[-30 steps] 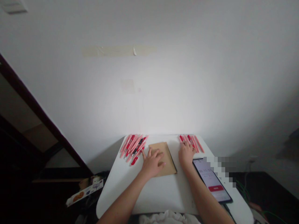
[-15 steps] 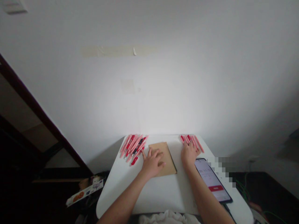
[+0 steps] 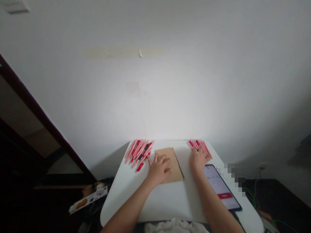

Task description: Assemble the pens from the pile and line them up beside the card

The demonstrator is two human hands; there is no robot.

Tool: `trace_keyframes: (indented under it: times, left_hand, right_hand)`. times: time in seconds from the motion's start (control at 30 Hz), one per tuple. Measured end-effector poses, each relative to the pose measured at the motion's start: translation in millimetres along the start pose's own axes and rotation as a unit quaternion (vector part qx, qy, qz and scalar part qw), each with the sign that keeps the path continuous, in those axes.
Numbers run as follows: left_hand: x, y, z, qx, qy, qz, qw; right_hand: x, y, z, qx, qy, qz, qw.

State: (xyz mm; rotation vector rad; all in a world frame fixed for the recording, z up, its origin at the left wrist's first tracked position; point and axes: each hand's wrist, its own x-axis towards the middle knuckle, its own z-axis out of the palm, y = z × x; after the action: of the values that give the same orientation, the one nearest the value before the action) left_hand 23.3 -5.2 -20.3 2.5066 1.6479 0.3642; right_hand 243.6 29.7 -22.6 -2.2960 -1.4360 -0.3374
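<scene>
My left hand (image 3: 157, 170) lies with spread fingers on a tan, paper-covered notebook (image 3: 175, 166). Left of it is a loose pile of pink and red pens (image 3: 137, 151), a few with dark parts; the fingertips of this hand come close to the nearest pens. On the right, a row of pink and red pens (image 3: 206, 149) lies side by side near the back edge. My right hand (image 3: 198, 160) rests over the near ends of that row, fingers stretched out and touching the pens. Those covered ends are hidden.
A phone (image 3: 224, 189) showing a timer lies right of my right forearm, a cable at its lower end. Everything rests on a small white table (image 3: 170, 204) against a pale wall (image 3: 175, 81). A printed box (image 3: 88, 200) is beyond the table's left edge.
My right hand has shifted slightly to the right, and the left pens of the row have moved right with it. My left hand and the notebook stay put.
</scene>
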Motion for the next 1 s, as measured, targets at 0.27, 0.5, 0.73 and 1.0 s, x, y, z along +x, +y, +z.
trace_keyframes:
  times: [0.27,0.5,0.73,1.0]
  left_hand:
    - [0,-1,1.1,-0.004,0.004,0.002,1.0]
    - [0,-3,2.8,-0.012,0.021,0.006,1.0]
    - [3,-3,7.4,0.015,0.082,0.0,0.997]
    - [3,-7,-2.3,0.022,0.11,0.005,0.994]
  right_hand:
    - [-2,-4,-6,-0.011,0.0,-0.005,1.0]
    - [-3,-3,-5,0.001,0.032,-0.017,0.999]
    - [-1,-2,3,0.162,0.031,-0.182,0.969]
    - [-18,-11,1,0.236,-0.132,-0.339,0.901]
